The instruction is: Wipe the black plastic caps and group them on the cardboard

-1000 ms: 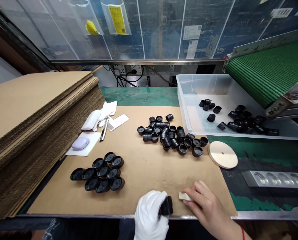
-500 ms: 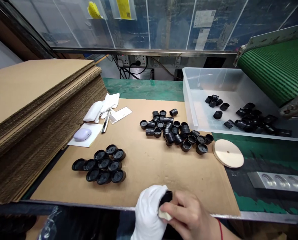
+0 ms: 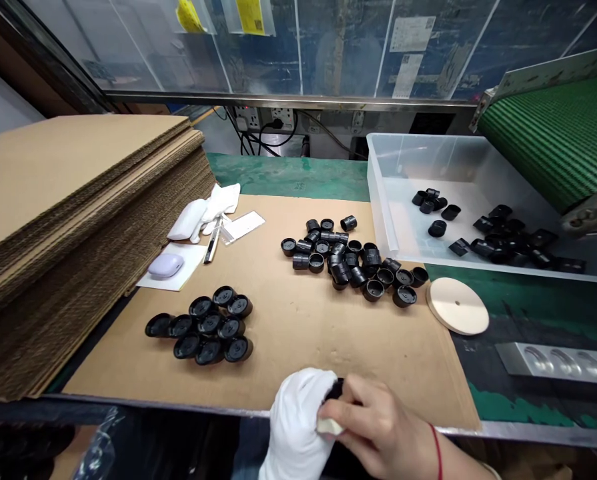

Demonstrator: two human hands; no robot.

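My left hand [image 3: 301, 420], in a white glove, is closed around a black plastic cap [image 3: 336, 388] just over the front edge of the table. Only a bit of the cap's dark side shows between the hands. My bare right hand [image 3: 373, 423], with a red string at the wrist, is pressed up against it, thumb and fingers pinched. Under that thumb sits a small cream-coloured piece [image 3: 329, 427], whose kind I cannot make out. Ahead on the cardboard lie a neat group of upright black caps [image 3: 211, 325] at left and a loose pile of caps [image 3: 351, 260] farther off.
A tall stack of cardboard sheets [image 3: 93, 173] flanks the left side. White gloves [image 3: 191, 220], a utility knife [image 3: 211, 247] and a lilac case [image 3: 166, 265] lie beside it. Rightward are a clear bin [image 3: 383, 200] with caps, a pale round disc [image 3: 457, 305], a metal block [image 3: 558, 363] and a green conveyor [image 3: 553, 127].
My right hand has shifted and turned slightly against the cap, covering more of it. My left hand stays nearly in place. The groups of caps lie as before.
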